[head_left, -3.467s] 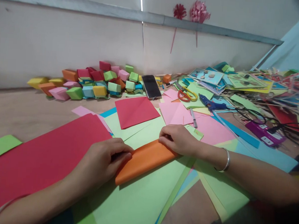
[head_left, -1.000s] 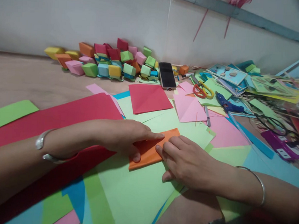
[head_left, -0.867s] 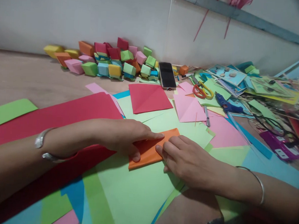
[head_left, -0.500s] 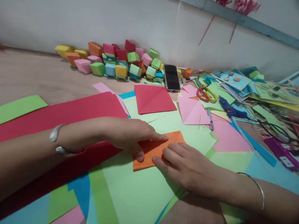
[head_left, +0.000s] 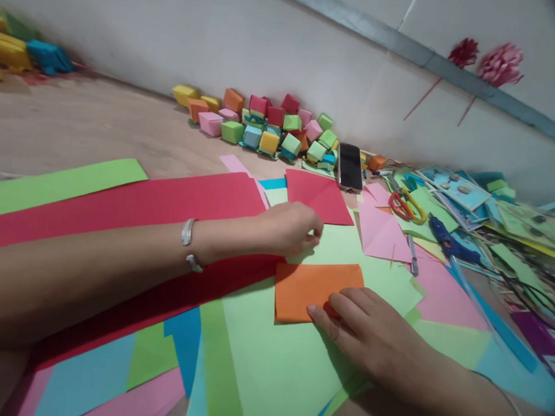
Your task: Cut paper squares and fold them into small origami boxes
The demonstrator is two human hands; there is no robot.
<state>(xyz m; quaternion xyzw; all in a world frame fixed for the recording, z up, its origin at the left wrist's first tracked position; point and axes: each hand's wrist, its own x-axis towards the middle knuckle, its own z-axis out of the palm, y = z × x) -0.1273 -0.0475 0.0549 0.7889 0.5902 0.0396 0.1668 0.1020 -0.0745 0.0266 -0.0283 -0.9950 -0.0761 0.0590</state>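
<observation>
We find a folded orange paper (head_left: 313, 289) lying flat on a light green sheet (head_left: 278, 363), in front of the person and just beside a long red sheet (head_left: 119, 203). The right hand (head_left: 368, 337) rests open on it, fingertips (head_left: 332, 305) pressing its near right corner; nothing is gripped. The left hand (head_left: 290, 228) hovers just beyond the orange paper, apart from it, over the green and red sheets, fingers loosely curled, holding nothing that we can see. A silver bangle (head_left: 189, 248) sits on the left wrist. Farther off we note a red square sheet (head_left: 318, 194), a phone (head_left: 350, 166), scissors (head_left: 404, 205), a blue glue gun (head_left: 447, 240) and a row of coloured paper cubes (head_left: 263, 129) along the wall.
</observation>
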